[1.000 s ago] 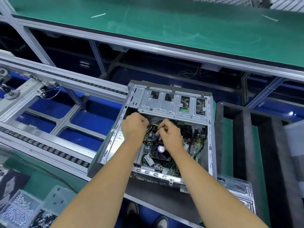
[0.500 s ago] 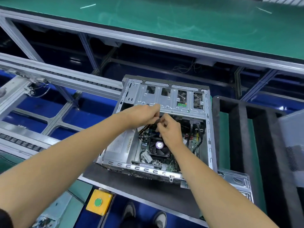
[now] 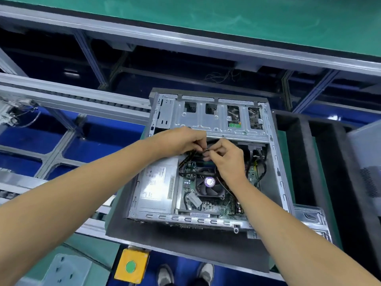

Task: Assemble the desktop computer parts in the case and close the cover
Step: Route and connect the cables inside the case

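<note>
An open grey computer case lies on a dark foam pad. Inside it sit a silver power supply, a motherboard and a black CPU fan with a purple label. My left hand and my right hand meet just below the metal drive cage. Both pinch a bundle of black cables between their curled fingertips. Yellow and black wires run from under my left hand toward the power supply.
A loose metal side panel lies at the case's right corner. Black foam dividers stand to the right. A yellow box with a green button hangs below the bench. Conveyor rails cross the left; a green-topped table lies beyond.
Both hands rose from the motherboard area to the edge of the drive cage, my left hand shifting right, uncovering the power supply. The view moved closer.
</note>
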A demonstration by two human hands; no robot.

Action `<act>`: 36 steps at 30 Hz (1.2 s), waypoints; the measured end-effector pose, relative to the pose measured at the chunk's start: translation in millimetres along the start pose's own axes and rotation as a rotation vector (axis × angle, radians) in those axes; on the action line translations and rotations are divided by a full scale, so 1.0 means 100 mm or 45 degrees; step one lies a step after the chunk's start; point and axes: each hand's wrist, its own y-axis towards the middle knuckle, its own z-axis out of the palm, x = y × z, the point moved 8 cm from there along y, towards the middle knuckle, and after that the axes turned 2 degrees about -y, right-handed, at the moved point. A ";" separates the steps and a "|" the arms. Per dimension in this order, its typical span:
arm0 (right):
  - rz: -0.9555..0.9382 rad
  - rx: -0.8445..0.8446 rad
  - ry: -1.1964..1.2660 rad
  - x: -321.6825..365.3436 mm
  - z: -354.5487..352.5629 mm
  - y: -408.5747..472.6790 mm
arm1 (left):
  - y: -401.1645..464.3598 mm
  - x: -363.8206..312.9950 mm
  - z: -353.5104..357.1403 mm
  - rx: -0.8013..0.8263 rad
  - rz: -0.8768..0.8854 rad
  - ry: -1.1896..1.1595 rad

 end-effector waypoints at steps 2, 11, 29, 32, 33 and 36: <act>0.004 -0.013 -0.034 -0.04 -0.02 0.01 | -0.01 -0.03 -0.04 -0.038 0.061 0.040; -0.172 -0.097 -0.258 0.01 -0.04 0.03 | -0.05 -0.08 -0.10 -0.203 0.036 0.293; -0.450 -0.183 -0.457 0.29 0.06 0.01 | -0.15 0.03 0.05 -0.311 -0.313 -0.115; -0.410 -0.139 -0.367 0.26 0.08 0.02 | -0.16 0.05 0.09 -0.316 -0.342 -0.139; -0.365 -0.114 -0.294 0.23 0.08 0.04 | -0.17 0.06 0.10 -0.321 -0.347 -0.151; -0.264 -0.073 -0.157 0.16 0.07 0.06 | -0.18 0.08 0.11 -0.353 -0.358 -0.217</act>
